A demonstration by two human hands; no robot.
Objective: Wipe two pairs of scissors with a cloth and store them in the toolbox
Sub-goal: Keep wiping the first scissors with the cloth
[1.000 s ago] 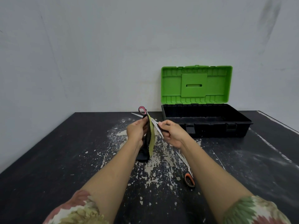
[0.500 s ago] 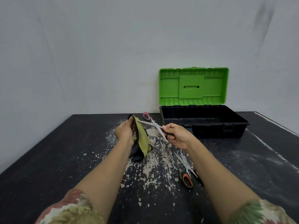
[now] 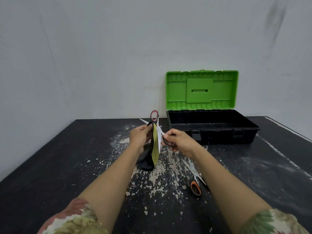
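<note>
while the left hand (image 3: 141, 136) grips a yellow-green and black cloth (image 3: 152, 149), its fingers curl round it. the right hand (image 3: 177, 141) grips black-and-pink-handled steel scissors (image 3: 157, 130), blades spread.

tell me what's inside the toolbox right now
The toolbox stands open. Only its bare black back and side walls show, and nothing sticks up inside. The front wall hides the floor, so anything lying flat there cannot be seen.
</note>
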